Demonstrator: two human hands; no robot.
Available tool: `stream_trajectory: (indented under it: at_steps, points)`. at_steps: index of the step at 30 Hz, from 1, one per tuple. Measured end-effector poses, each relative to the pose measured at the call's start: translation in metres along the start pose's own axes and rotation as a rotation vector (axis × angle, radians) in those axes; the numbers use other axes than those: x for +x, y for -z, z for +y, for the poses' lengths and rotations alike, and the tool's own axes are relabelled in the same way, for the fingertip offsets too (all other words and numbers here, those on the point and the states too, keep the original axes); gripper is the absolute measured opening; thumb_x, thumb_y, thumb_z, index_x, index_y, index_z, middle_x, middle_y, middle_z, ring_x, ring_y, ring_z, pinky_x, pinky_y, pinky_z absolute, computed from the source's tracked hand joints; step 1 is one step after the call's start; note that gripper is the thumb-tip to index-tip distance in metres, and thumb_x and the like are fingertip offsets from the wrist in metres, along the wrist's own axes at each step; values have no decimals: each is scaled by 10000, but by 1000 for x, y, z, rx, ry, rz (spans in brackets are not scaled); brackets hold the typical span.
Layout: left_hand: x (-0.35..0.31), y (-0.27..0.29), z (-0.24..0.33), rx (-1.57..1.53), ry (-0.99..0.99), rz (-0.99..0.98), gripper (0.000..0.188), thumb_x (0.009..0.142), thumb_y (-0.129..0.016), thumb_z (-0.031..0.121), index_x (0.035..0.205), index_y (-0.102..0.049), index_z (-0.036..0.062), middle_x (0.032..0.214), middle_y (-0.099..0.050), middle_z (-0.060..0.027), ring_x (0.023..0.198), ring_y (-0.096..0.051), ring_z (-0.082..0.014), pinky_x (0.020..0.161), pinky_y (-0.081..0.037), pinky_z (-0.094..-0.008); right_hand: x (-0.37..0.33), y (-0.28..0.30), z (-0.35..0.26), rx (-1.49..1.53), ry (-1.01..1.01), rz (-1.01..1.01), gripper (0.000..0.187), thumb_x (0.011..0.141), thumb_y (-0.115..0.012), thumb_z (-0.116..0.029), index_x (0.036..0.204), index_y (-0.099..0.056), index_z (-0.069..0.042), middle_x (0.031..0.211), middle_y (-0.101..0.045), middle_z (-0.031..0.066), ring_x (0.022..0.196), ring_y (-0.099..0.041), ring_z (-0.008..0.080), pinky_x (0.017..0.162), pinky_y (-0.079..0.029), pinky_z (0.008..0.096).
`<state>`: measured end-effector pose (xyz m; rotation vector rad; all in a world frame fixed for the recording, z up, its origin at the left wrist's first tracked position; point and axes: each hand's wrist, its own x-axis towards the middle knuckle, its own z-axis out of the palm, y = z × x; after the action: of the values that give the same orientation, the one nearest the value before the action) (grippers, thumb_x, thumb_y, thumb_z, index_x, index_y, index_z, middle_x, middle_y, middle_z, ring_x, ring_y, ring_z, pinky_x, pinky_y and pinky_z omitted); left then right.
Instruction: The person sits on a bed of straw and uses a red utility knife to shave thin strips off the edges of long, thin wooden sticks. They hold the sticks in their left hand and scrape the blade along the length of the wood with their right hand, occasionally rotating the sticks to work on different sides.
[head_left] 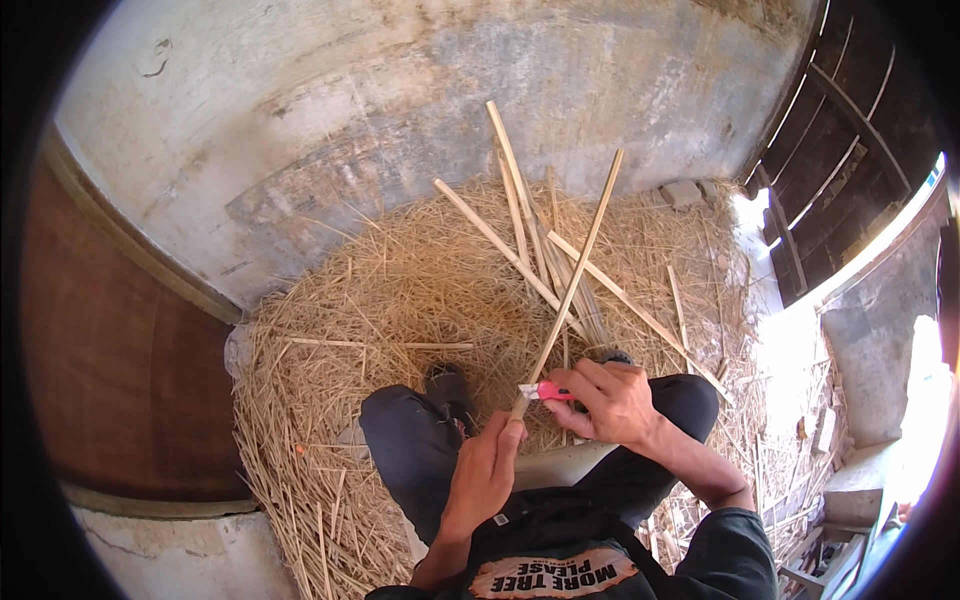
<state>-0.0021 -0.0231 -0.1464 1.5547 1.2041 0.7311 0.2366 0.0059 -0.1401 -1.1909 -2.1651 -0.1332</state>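
1. head view: the stick [576, 268] slants up from the near side of the pile [537, 228], its far length crossing in front of those loose sticks.
2. the left hand [485, 475], on the near side of the pile, is closed round the stick's lower end, probably so that the length cannot twist or swing.
3. the right hand [612, 400], also nearer than the pile, is wrapped round the pink knife [549, 391]; the blade sits at the stick just above the left hand, seemingly where the wood is best steadied. whether it bites in, i cannot tell.
4. the knees [395, 415] spread nearer than the pile, likely leaving both hands room between them.
5. straw [390, 290] lies under and around the pile; the wall [430, 130] stands beyond it. the pile fans wallward, perhaps within easy reach.
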Motion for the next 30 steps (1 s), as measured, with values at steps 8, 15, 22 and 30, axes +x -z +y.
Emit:
stream_trajectory:
  at_steps: [8, 15, 22, 30]
  points:
    - [1, -2, -2, 14, -20, 26, 367, 1197, -458, 320, 1111, -637, 12, 725, -606, -207, 687, -659, -443, 665, -471, -499, 3, 1, 1, -7, 5, 21, 316, 870, -880, -290, 1124, -786, -125, 796, -612, -8, 585, -643, 187, 543, -518, 340]
    - [-1, 0, 3, 28, 10, -1, 353, 1191, -466, 310, 1110, -638, 12, 728, -615, -217, 699, -665, -458, 667, -478, -502, 6, 10, -1, -11, -1, -7, 276, 893, -867, -269, 1107, -786, -114, 809, -632, 13, 589, -649, 219, 560, -535, 348]
    - [-38, -2, -12, 10, 98, -122, 352, 1190, -472, 320, 1110, -645, 24, 741, -628, -193, 708, -690, -402, 686, -507, -477, 20, 42, 71, -62, -348, 248, 222, 1000, -791, -200, 1146, -782, -34, 882, -776, 124, 692, -774, 261, 599, -593, 370]
    - [-44, 8, -12, -12, 101, -136, 309, 1183, -484, 263, 1065, -640, 23, 712, -551, -79, 654, -549, -168, 662, -459, -360, 35, 45, 104, -83, -417, 270, 230, 1068, -711, -240, 1129, -794, -35, 835, -766, 125, 685, -759, 245, 592, -567, 385]
